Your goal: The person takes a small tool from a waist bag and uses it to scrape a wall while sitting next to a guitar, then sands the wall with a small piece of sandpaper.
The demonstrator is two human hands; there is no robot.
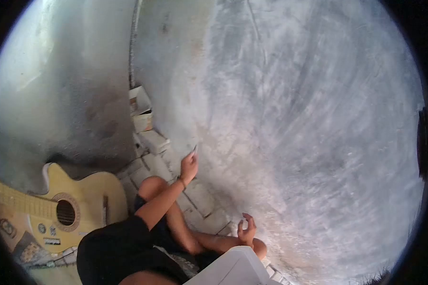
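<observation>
Fingers pinched together, my left hand [189, 167] holds a small, thin, pale object [195, 149] that points toward the grey wall. A bracelet circles that wrist. Lower and to the right, my right hand [246, 231] is near my bent leg, with its fingers curled. A small pale thing [244, 220] shows at its fingertips, too small to identify. Just below this hand is a large white object [238, 268] with a flat face, which hides part of my forearm and leg.
An acoustic guitar [88, 192] with stickers leans at the left. Small boxes [142, 121] and a white block [153, 140] stand by the wall's corner. A rough grey wall [309, 118] fills the right side. Pale paving [199, 194] lies around my crossed legs.
</observation>
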